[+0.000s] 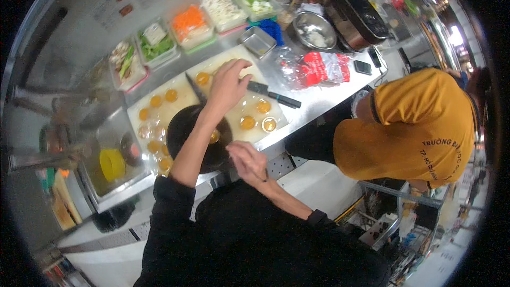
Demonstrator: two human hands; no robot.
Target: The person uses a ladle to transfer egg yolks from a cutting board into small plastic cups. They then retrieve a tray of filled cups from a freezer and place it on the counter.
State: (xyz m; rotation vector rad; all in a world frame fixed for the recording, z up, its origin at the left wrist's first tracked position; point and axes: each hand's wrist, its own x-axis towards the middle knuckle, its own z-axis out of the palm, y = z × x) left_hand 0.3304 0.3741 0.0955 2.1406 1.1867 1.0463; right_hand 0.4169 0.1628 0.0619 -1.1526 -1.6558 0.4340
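My left hand (229,83) is over a pale cutting board (239,54), fingers curved and apart, with nothing visible in it. My right hand (249,161) has its fingers bunched at the right rim of a dark round pan or bowl (185,127); whether it holds something cannot be told. A yellow yolk (214,136) shows in the dark vessel, partly behind my left forearm. Several small clear cups with what look like egg yolks (247,122) stand on the boards. A dark blade (195,87) lies left of my left hand, and a black handle-like object (285,99) to its right.
Tubs of shredded carrot (189,22) and other cut vegetables line the back. A steel tray (258,42), a metal bowl (314,30) and red-and-clear plastic packaging (324,67) lie right. A sink (109,191) is left. A person in an orange shirt (410,127) stands close at right.
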